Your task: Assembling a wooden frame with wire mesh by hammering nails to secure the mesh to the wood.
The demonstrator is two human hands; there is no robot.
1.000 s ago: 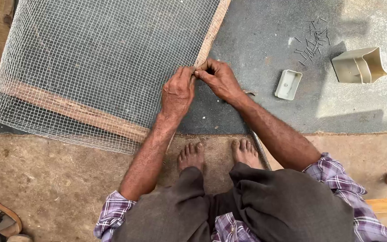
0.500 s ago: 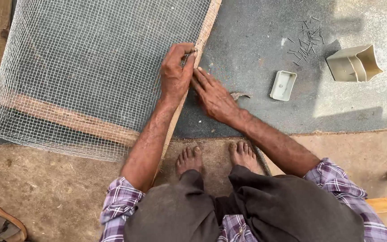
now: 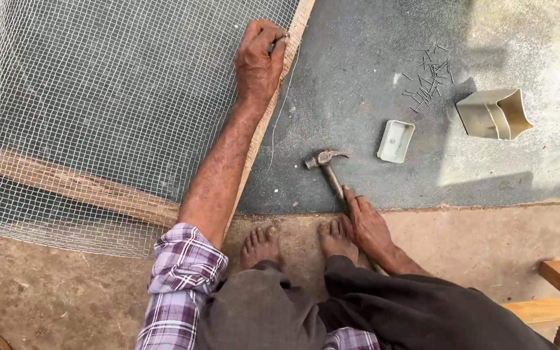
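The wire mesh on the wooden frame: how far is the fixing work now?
Done: wire mesh lies spread over the wooden frame. In hand: left hand pinches the mesh at the frame edge; right hand grips the hammer. Left: loose nails unused.

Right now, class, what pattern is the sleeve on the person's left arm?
The sleeve is purple-and-white plaid, clearest in the head view.

Wire mesh (image 3: 98,97): thin grey metal, dull sheen, open square weave. Frame strip (image 3: 66,185): bare wood, rough, unfinished. Hammer (image 3: 326,167): dark matt metal head, worn. Nails (image 3: 428,74): dull grey metal. Small tray (image 3: 395,140): smooth pale plastic. Floor (image 3: 358,84): rough grey concrete. Sleeve (image 3: 183,272): checked woven cloth.
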